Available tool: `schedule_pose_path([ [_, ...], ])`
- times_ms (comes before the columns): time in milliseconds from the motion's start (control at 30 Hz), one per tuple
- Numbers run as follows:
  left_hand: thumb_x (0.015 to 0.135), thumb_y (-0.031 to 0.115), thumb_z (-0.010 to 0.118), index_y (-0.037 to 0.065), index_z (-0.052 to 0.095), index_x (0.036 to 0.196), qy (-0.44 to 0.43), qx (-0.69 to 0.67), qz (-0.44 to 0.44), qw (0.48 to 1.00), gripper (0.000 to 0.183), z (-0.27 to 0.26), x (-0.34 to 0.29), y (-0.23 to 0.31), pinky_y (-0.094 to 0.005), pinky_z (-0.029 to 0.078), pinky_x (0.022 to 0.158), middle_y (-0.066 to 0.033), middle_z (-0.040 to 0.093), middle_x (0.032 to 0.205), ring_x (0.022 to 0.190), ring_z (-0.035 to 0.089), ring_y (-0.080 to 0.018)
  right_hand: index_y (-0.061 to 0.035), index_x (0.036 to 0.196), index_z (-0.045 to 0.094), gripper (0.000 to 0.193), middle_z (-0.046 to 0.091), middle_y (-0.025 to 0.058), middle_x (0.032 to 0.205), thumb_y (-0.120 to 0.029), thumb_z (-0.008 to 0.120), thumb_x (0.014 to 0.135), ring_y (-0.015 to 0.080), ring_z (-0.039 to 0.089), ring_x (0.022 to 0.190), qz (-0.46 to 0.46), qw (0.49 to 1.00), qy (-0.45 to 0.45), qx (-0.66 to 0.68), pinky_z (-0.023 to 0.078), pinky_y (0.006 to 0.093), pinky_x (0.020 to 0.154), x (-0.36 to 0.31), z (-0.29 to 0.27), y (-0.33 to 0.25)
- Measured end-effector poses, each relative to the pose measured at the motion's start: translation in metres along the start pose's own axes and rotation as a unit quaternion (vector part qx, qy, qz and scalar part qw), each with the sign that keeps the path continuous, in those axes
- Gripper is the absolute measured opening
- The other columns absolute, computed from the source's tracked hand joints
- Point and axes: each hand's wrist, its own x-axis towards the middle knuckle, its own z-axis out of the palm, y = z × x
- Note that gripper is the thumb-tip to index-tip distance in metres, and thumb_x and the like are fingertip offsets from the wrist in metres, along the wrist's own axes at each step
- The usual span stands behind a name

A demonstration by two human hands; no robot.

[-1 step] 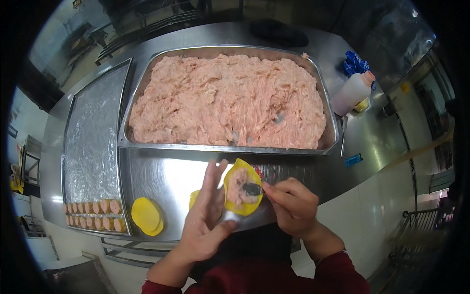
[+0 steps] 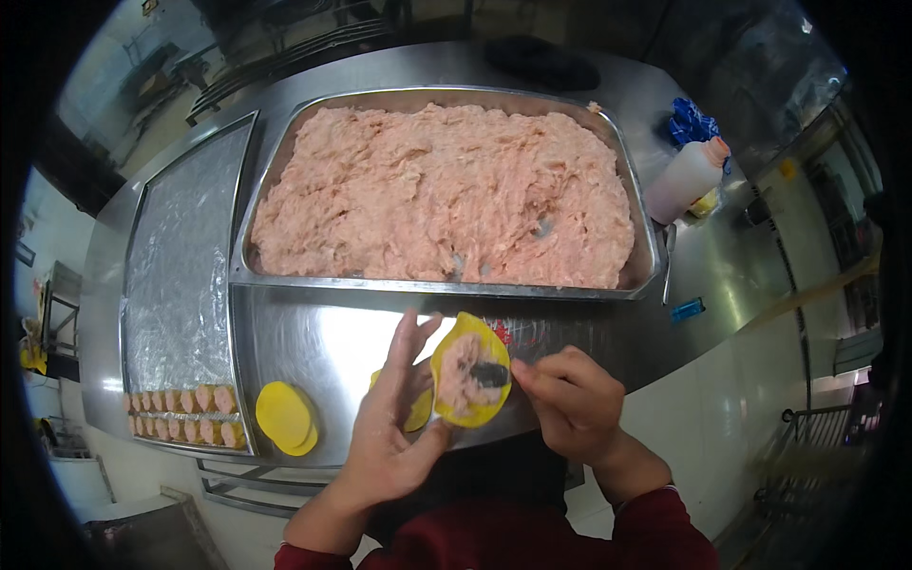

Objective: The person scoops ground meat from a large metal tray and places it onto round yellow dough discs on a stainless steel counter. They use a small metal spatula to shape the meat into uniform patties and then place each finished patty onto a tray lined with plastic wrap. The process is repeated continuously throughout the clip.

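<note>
R fingers clamped on spreader, L fingers on yellow wrapper edge — tabletop open twd L.

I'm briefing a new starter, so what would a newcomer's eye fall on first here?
Probably the pink mince in the big tray, across the upper middle. Next, the yellow wrapper at the left hand, bearing more mince, with a dark tool in the right hand over it.
</note>
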Motion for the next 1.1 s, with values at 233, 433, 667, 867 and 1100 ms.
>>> schedule_pose_path([
  [233, 0.072, 0.013, 0.087, 0.006, 0.07, 0.101, -0.138, 0.264, 0.067, 0.952, 0.035, -0.039, 0.009, -0.006, -0.0367, 0.053, 0.073, -0.0096, 0.071, 0.091, 0.079, 0.069, -0.0293, -0.007, 0.123, 0.076, 0.052, 0.059, 0.0047, 0.09, 0.009, 0.074, 0.073, 0.0202, 0.055, 0.067, -0.082, 0.991, -0.109, 0.002, 0.045, 0.0336, 0.058, -0.01, 0.017, -0.001],
  [433, 0.074, 0.004, 0.085, 0.007, 0.069, 0.106, -0.098, 0.275, 0.042, 0.955, 0.036, -0.03, 0.007, -0.01, -0.0354, 0.055, 0.076, -0.0093, 0.072, 0.093, 0.083, 0.071, -0.0275, -0.0071, 0.13, 0.072, 0.054, 0.054, 0.0046, 0.089, 0.004, 0.071, 0.078, 0.0214, 0.056, 0.073, -0.055, 0.983, -0.159, -0.071, 0.048, 0.0351, 0.065, -0.018, 0.013, 0.0],
  [667, 0.078, 0.0, 0.084, 0.006, 0.066, 0.109, -0.056, 0.311, 0.054, 0.947, 0.036, -0.037, 0.006, -0.027, -0.0311, 0.055, 0.078, -0.0088, 0.072, 0.099, 0.086, 0.071, -0.021, -0.0069, 0.126, 0.074, 0.051, 0.055, 0.0044, 0.084, 0.004, 0.07, 0.077, 0.0219, 0.059, 0.07, -0.015, 0.976, -0.18, -0.124, 0.049, 0.0348, 0.062, -0.006, -0.005, -0.011],
  [867, 0.086, 0.004, 0.082, 0.005, 0.064, 0.107, 0.048, 0.178, 0.03, 0.982, 0.027, -0.055, 0.005, -0.028, -0.0272, 0.057, 0.082, -0.0042, 0.072, 0.095, 0.09, 0.069, -0.0112, -0.0023, 0.115, 0.075, 0.037, 0.065, 0.0108, 0.081, 0.009, 0.069, 0.079, 0.0264, 0.064, 0.067, 0.017, 0.988, -0.084, -0.128, 0.052, 0.038, 0.062, 0.044, -0.039, -0.013],
  [1100, 0.086, 0.019, 0.088, 0.006, 0.065, 0.107, 0.048, 0.363, 0.101, 0.925, 0.034, -0.057, 0.009, -0.031, -0.0311, 0.058, 0.067, -0.0101, 0.072, 0.083, 0.069, 0.073, -0.021, -0.0032, 0.109, 0.076, 0.021, 0.071, 0.0195, 0.092, -0.008, 0.065, 0.092, 0.0375, 0.07, 0.086, 0.014, 0.95, -0.136, -0.283, 0.054, 0.0481, 0.077, 0.153, 0.0, 0.055],
])
